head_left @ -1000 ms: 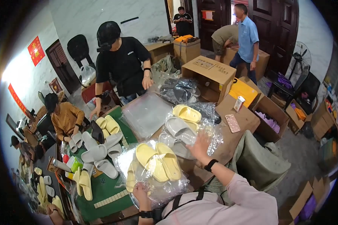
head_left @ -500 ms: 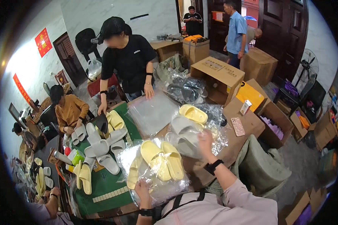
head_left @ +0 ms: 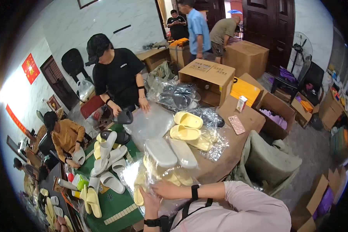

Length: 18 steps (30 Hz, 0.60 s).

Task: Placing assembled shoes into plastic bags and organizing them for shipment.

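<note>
A pair of grey slippers [head_left: 161, 153] lies soles up in a clear plastic bag, on top of yellow slippers [head_left: 139, 196] and more clear plastic. My right hand [head_left: 168, 190] reaches across in front of me, fingers closed on the near edge of the clear plastic. Close against it, my left hand [head_left: 150, 202] is closed on the plastic beside a yellow slipper; its fingertips are partly hidden. Just beyond the grey pair, two loose-looking yellow slippers [head_left: 185, 132] rest on other bagged ones. Flat clear bags [head_left: 149, 121] are stacked at the far side of the table.
Across the table, a person in black holds a dark slipper [head_left: 124, 116]. Grey slippers [head_left: 112, 181] and yellow ones lie on the green mat [head_left: 116, 203] to the left. A phone [head_left: 236, 125] and small box [head_left: 241, 103] sit right. Open cartons [head_left: 207, 77] and draped cloth [head_left: 272, 162] stand beyond.
The bagged grey slippers have come toward me and now lie over the yellow ones. My right hand has moved left, next to my left hand. The person opposite now holds the dark slipper higher.
</note>
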Tool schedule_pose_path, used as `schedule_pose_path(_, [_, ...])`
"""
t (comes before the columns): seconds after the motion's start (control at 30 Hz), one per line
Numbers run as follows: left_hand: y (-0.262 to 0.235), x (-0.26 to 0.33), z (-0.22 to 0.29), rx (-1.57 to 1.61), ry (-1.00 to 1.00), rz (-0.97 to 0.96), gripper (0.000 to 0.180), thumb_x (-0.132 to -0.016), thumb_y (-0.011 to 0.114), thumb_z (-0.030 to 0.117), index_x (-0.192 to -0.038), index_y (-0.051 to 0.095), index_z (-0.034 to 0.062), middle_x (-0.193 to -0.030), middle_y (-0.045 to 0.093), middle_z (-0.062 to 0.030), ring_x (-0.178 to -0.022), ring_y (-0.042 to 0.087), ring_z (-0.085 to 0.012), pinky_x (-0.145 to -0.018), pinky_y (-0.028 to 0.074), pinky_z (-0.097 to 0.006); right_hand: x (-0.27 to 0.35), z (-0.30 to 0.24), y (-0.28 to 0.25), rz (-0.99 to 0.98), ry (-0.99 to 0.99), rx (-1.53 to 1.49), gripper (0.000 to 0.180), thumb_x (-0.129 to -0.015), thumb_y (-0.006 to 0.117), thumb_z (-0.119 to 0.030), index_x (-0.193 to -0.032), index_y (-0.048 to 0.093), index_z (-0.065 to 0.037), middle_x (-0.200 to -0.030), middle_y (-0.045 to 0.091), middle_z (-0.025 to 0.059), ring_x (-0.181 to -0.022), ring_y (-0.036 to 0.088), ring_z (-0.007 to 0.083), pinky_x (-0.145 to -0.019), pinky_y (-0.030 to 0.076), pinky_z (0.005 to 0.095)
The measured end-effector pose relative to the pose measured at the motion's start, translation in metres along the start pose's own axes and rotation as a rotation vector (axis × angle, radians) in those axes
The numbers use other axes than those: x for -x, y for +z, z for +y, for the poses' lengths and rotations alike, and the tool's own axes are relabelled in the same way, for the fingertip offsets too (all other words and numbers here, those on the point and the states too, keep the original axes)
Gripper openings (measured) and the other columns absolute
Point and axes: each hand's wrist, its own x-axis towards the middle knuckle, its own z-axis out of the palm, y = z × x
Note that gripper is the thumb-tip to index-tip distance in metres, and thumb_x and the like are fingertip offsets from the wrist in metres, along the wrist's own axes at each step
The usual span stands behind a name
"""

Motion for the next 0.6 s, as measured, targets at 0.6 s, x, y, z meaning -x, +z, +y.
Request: schedule_pose_path(0.6, [-0.052,-0.027,-0.019,-0.314,0.168,0.132,0.013,-0.082,0.05,-0.005,-0.096,0.051,-0.0074,-0.073,0.055,-0.0091,-0.052,0.049,-0.0138,-0.044,0.039,-0.024,0.061,0.229,-0.097,1.261,1.294,-0.053,0.084,-0.073,0.071,-0.04,-0.134,0.03,0.0,-0.143,0.028,0.0201,-0.134,0.022,0.034,-0.102,0.023,0.0539])
